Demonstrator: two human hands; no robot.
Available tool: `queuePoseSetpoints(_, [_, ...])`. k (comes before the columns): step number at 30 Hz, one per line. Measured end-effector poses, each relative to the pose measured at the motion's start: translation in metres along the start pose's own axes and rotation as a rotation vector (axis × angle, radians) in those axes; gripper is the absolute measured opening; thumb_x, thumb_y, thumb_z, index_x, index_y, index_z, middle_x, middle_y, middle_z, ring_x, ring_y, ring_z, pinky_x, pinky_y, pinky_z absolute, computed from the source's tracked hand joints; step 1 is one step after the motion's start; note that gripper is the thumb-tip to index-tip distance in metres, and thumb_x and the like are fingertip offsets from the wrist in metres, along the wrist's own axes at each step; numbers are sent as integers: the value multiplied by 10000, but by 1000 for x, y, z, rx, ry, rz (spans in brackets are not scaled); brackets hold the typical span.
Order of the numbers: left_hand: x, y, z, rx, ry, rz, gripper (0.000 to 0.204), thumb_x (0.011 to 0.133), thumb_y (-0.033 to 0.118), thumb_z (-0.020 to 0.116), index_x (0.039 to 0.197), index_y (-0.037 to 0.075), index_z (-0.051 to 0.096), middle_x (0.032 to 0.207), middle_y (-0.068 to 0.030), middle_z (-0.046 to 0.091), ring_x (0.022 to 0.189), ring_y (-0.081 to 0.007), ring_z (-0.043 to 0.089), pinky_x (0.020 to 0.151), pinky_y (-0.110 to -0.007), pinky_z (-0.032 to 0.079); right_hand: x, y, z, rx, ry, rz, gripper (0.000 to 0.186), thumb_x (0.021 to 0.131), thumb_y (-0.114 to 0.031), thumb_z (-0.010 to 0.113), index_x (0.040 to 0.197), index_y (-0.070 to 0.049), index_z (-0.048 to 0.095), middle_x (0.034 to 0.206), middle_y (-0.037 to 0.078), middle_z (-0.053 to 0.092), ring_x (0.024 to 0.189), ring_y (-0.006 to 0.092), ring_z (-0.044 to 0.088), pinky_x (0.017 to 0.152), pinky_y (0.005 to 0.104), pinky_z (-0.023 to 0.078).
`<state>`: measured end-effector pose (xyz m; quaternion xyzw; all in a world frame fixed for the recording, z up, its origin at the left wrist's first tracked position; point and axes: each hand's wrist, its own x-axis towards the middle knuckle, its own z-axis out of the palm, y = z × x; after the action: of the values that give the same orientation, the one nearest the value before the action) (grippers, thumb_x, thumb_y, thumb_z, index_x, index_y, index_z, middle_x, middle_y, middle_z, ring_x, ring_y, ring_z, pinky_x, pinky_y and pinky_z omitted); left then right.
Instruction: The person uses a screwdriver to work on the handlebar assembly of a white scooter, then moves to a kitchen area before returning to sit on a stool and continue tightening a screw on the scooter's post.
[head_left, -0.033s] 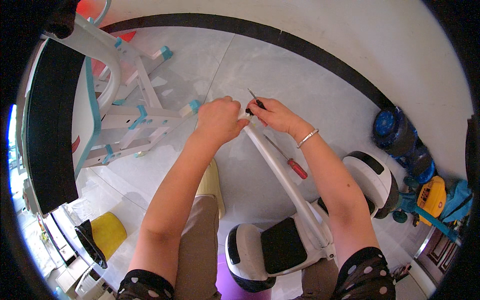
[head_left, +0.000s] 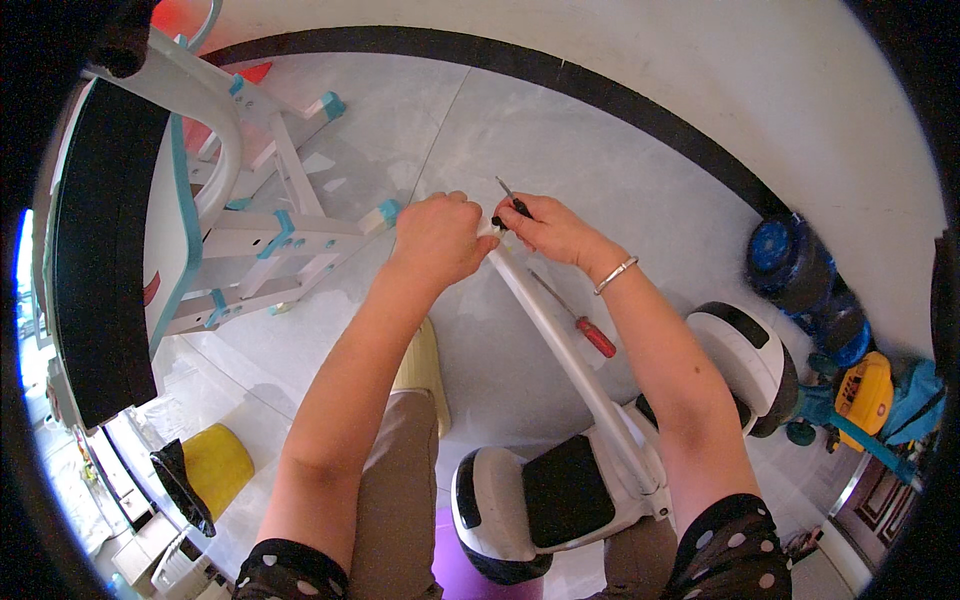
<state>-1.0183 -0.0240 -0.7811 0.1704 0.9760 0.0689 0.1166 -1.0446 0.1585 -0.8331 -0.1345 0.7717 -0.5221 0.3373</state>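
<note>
A white pole (head_left: 560,350) slants up from a white two-wheeled balance scooter (head_left: 492,495) with black foot pads. My left hand (head_left: 438,240) is closed around the pole's far end. Just to its right, my right hand (head_left: 550,232) holds a small screwdriver (head_left: 514,198) with a dark handle, its metal tip pointing up and away from the pole. A small black part (head_left: 498,223) shows at the pole's end, touching my right fingertips; its kind is too small to tell. On the floor beside the pole lies a screwdriver with a red handle (head_left: 596,338).
A white and teal stepladder (head_left: 300,235) stands at the left. Near the wall at right are blue water bottles (head_left: 785,265) and a yellow and teal toy vehicle (head_left: 862,400). A yellow bin (head_left: 217,465) with a black liner stands lower left, and a purple object (head_left: 455,560) shows below.
</note>
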Motion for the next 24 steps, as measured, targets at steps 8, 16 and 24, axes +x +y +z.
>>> queuePoseSetpoints(8, [1, 4, -4, 74, -31, 26, 333, 745, 385, 680, 785, 54, 660, 799, -112, 628, 800, -297, 628, 653, -424, 502, 3, 0, -1, -286, 80, -223, 386, 928, -371, 474, 953, -1, 580, 866, 221, 625, 802, 390, 595, 707, 434, 465])
queuePoseSetpoints(16, [-2, 0, 4, -13, 48, 25, 341, 734, 375, 691, 773, 40, 649, 806, -135, 623, 764, -319, 629, 642, -431, 498, 3, -18, 1, -452, 93, -69, 431, 900, -395, 491, 875, 22, 598, 790, 257, 623, 759, 430, 598, 697, 471, 470])
queuePoseSetpoints(24, [-1, 5, 7, -75, 14, -117, 293, 721, 339, 717, 767, 56, 657, 826, -90, 607, 705, -288, 640, 594, -391, 504, 5, -34, 15, -616, 206, 155, 454, 859, -407, 509, 809, 18, 660, 785, 252, 633, 766, 407, 618, 745, 457, 492])
